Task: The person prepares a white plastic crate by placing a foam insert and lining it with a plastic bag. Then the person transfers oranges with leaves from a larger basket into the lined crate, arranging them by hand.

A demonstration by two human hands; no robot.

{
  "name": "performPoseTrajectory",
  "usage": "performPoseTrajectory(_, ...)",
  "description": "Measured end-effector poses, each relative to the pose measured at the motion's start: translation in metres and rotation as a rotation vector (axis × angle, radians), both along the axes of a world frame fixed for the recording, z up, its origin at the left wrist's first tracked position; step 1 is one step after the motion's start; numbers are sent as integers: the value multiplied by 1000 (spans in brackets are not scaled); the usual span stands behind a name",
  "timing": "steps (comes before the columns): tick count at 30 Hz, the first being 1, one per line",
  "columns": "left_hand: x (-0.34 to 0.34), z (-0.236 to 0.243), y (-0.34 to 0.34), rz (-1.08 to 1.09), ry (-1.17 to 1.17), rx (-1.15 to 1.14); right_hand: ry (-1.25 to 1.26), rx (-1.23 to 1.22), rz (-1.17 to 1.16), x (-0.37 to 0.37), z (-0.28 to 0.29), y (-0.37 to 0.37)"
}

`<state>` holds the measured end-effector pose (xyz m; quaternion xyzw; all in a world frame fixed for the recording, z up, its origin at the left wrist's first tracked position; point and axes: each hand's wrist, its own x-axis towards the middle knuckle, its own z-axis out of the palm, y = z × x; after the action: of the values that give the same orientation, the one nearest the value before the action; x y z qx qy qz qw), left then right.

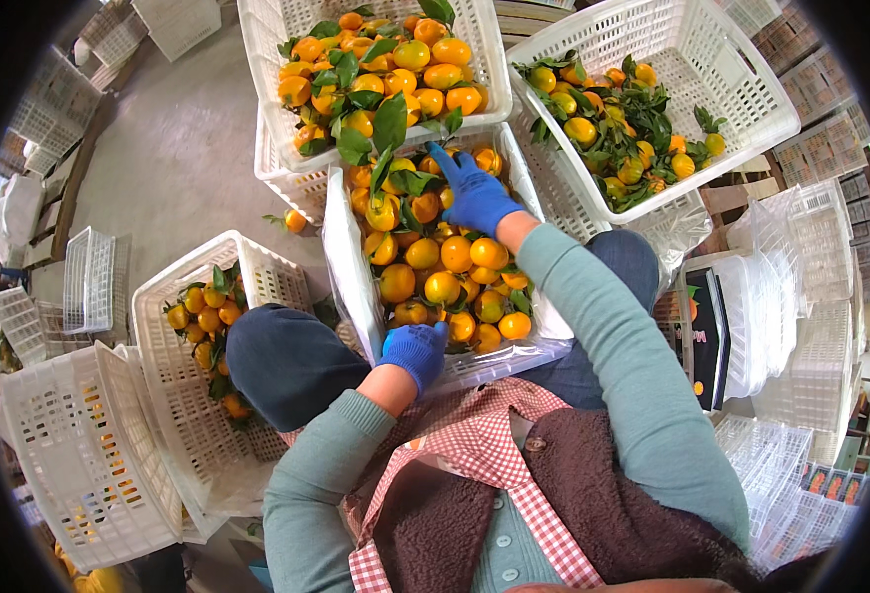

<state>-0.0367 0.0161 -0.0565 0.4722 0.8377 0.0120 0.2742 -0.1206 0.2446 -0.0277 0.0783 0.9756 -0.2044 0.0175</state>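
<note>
A white crate with a pale liner stands between my knees, filled with orange mandarins, some with stems and green leaves. My right hand, in a blue glove, reaches over the crate's far right part. Its fingers are spread and stretched towards the fruit and leaves, with nothing seen in them. At the near left edge, my left hand, gloved in blue too, is closed beside the nearest mandarins. Its fingers are curled, and what they hold, if anything, is hidden.
Beyond stands a crate of leafy mandarins. A tilted crate at right holds fruit and leaf clusters; a left crate holds more. One loose mandarin lies on the floor. Clear plastic boxes are stacked at right.
</note>
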Motion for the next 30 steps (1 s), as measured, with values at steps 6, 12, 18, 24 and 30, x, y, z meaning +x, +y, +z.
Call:
performPoseTrajectory(6,-4,-9,0,0,-26,36,-56,-1041,-72,49,27,29)
performPoseTrajectory(12,-13,1,-9,52,-96,122,-540,-1244,-53,113,24,-9)
performPoseTrajectory(18,-20,19,-10,37,-157,26,-275,-583,477,136,-4,-42)
performPoseTrajectory(24,-17,22,-7,8,-148,19,-401,-478,504,130,-18,-31)
performPoseTrajectory(30,-13,15,-8,28,-93,61,1,188,523,151,-29,-64)
